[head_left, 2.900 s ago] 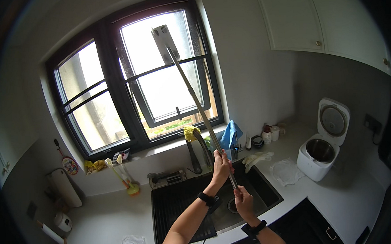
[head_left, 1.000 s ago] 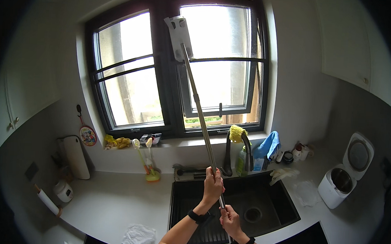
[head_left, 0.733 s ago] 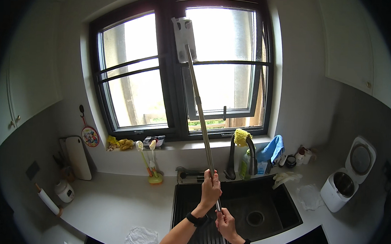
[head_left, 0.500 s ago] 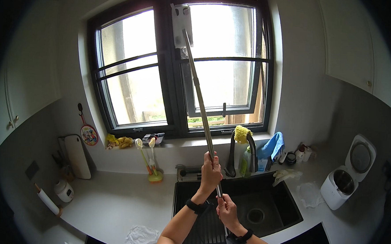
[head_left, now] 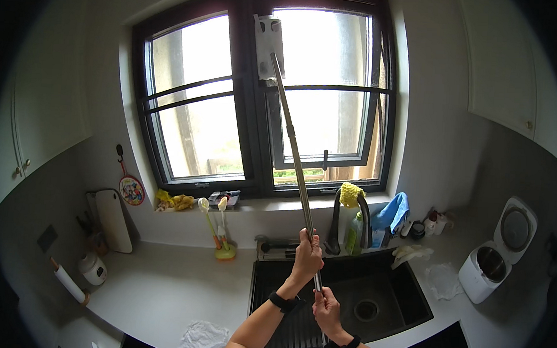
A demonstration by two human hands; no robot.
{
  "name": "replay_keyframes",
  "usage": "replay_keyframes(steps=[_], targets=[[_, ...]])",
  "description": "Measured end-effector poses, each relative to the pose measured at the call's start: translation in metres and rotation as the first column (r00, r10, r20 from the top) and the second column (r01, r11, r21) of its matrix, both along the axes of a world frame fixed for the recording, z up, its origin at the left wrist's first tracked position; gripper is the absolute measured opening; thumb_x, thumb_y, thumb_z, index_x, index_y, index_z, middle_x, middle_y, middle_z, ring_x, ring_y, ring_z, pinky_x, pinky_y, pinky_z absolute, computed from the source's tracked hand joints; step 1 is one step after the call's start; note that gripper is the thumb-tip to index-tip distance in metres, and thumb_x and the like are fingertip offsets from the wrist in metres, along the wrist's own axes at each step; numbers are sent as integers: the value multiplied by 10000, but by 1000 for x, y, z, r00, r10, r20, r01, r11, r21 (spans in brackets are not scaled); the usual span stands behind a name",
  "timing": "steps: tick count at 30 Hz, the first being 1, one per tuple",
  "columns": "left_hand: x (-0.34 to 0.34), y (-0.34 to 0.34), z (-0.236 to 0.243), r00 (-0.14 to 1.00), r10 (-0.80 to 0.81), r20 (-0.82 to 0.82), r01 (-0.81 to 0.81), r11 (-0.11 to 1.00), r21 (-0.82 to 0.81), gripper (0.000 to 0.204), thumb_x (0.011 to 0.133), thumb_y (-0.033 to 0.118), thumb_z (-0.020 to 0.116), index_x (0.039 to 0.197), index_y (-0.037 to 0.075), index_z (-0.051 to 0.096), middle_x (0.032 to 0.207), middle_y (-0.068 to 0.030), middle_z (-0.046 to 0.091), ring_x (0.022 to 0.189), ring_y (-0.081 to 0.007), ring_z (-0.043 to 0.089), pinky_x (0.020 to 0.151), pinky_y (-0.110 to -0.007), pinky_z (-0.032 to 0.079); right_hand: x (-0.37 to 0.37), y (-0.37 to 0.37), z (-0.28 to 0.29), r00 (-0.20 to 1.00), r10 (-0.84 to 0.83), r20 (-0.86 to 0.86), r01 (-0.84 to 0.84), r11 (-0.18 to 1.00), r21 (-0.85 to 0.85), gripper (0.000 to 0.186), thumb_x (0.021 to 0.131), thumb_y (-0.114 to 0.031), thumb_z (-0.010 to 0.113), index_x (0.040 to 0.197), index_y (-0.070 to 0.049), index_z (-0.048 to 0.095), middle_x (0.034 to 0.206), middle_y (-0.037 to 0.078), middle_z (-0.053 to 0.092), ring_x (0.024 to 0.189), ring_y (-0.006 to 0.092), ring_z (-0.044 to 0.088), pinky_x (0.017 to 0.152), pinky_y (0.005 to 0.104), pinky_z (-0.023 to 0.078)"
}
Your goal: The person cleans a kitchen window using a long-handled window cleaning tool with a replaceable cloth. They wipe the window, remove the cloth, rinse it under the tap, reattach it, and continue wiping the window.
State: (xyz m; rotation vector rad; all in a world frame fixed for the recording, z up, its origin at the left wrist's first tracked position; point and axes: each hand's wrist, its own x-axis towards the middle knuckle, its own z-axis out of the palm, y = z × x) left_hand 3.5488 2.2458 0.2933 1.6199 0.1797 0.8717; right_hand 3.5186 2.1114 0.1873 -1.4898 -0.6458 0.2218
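Note:
A flat mop with a long metal pole [head_left: 299,169] slants up from my hands over the sink to the window. Its whitish pad head [head_left: 269,50] lies upright at the left edge of the right-hand window's [head_left: 320,47] upper pane, overlapping the dark frame. My left hand [head_left: 309,259] is wrapped round the pole, above the sink's far left part. Lower down, my right hand [head_left: 328,310] grips the pole near its bottom end. Both wrists wear black bands.
Below lies a black sink [head_left: 405,288] with a dark faucet [head_left: 334,230], a yellow cloth [head_left: 352,194] draped over it. Blue cloth [head_left: 392,211], bottles and an open white rice cooker [head_left: 484,273] stand right. Brushes [head_left: 225,250] and a crumpled white sheet [head_left: 204,338] are left.
Both hands have drawn the pole downward a little, and the pad head has slid slightly down the window. The whole view has shifted a bit as well.

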Motion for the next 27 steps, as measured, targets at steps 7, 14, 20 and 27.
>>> replay_keyframes(steps=[7, 14, 20, 27], targets=[[37, -1, 55, 994, -50, 95, 46, 998, 38, 177, 1067, 217, 389, 1122, 50, 375, 552, -14, 466, 389, -128, 506, 354, -288, 416, 35, -2, 50, 989, -60, 133, 43, 991, 129, 280, 1028, -309, 547, 1046, -37, 612, 569, -11, 469, 505, 53, 487, 455, 242, 358], [66, -24, 89, 994, -83, 77, 81, 996, 40, 181, 1068, 224, 378, 1110, 50, 361, 642, -64, 520, 432, -161, 553, 379, -309, 444, 68, -19, 74, 979, -123, 161, 84, 970, 227, 320, 1018, -322, 565, 1076, -12, 619, 592, -66, 444, 491, 6, 409, 444, 189, 299], [84, -49, 89, 988, -127, 85, 123, 991, 52, 193, 1069, 246, 382, 1083, 56, 352, 654, -69, 524, 440, -164, 556, 376, -317, 446, 78, -44, 75, 976, -167, 143, 132, 965, 226, 297, 1021, -315, 563, 1060, -26, 619, 595, -66, 448, 485, 6, 405, 439, 186, 295], [112, -81, 89, 983, -174, 56, 166, 978, 125, 231, 1068, 268, 382, 1102, 43, 344, 614, -105, 535, 432, -211, 574, 369, -338, 455, 87, -69, 76, 977, -207, 59, 185, 948, 258, 249, 1031, -298, 546, 1044, -58, 612, 574, -64, 444, 455, 4, 398, 389, 184, 271]])
